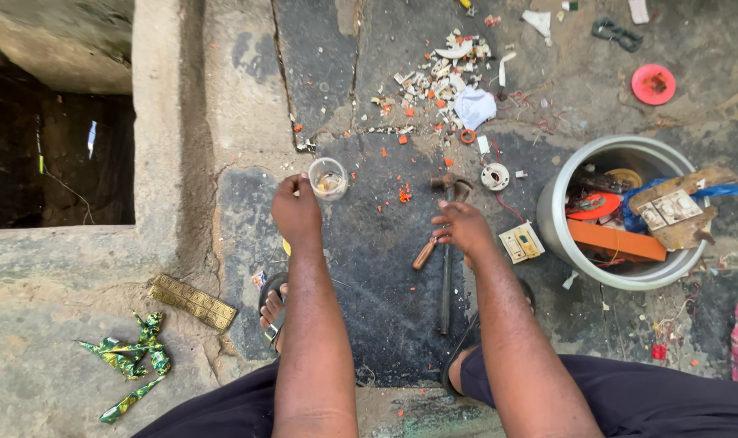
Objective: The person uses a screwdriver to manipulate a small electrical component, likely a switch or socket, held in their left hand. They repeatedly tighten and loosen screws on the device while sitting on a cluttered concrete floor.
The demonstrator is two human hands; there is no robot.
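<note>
Status at this frame, head view only.

Left hand (pixel 296 209): fingers curled onto the near side of the clear plastic cup (pixel 329 178), pinching its wall as far as I could see. The cup stood upright on the dark stone slab (pixel 369 308) with a little something pale in the bottom, too small to identify.

Right hand (pixel 466 229): fingers bent down over the hammer (pixel 446 284), which lay flat on the slab with its head away from me. It was touching or nearly so; I couldn't tell whether it had actually closed on the shaft. A second tool with a brown handle (pixel 424 254) lay just beside it, and a white switch unit (pixel 521 242) sat intact just to the right.

Progress, my read:
- Done: a heap of broken white and orange plastic bits (pixel 443 75) lay farther out, with orange crumbs scattered across the slab. A fair amount of breaking-up looked finished.
- Left: the metal bucket (pixel 596 276) on the right was full of fittings, an orange block, boards and a blue piece, none of them broken up. I'd call it well short of halfway.
</note>
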